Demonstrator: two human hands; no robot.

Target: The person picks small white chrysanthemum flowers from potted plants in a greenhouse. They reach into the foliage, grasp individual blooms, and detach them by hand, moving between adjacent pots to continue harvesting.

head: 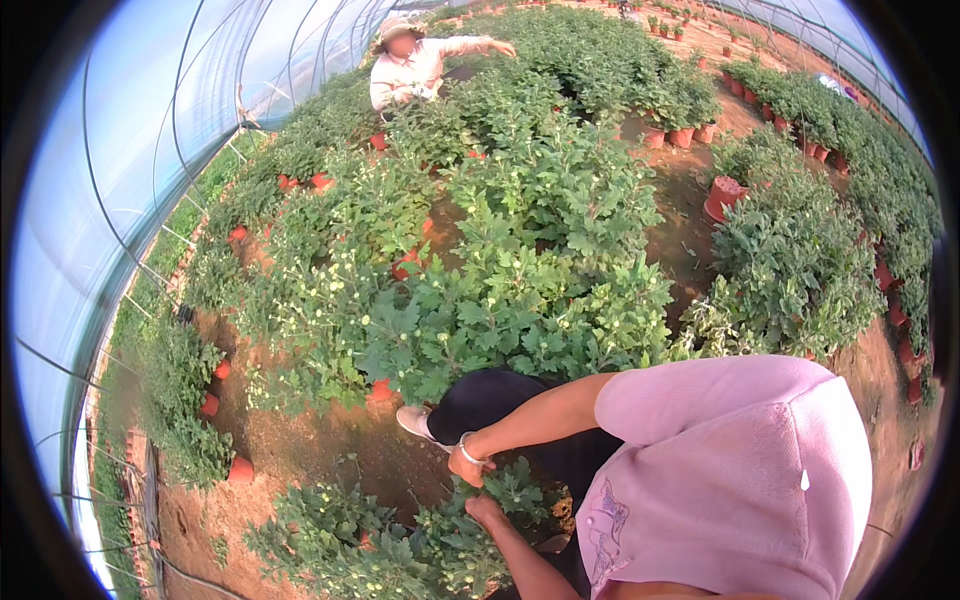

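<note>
My right hand (470,466), with a pale bracelet at the wrist, is curled above the leafy top of a budding, chrysanthemum-like plant (517,491). Just below it in the picture, my left hand (486,510) is bent in among the leaves of the same plant. The two hands are close together, and their fingertips are too hidden to show whether they grip a stem or leaf. Beside them grows another bushy plant (330,525) with small pale buds. My knee, in dark trousers, and a light shoe (414,421) are near my right hand.
Dense rows of potted plants (517,300) spread ahead, with reddish pots (240,470) showing between them. An upturned pot (724,199) lies at the right. Another person (409,67) in a hat is among the plants, one arm stretched out. Plastic greenhouse sheeting (135,112) curves along the left.
</note>
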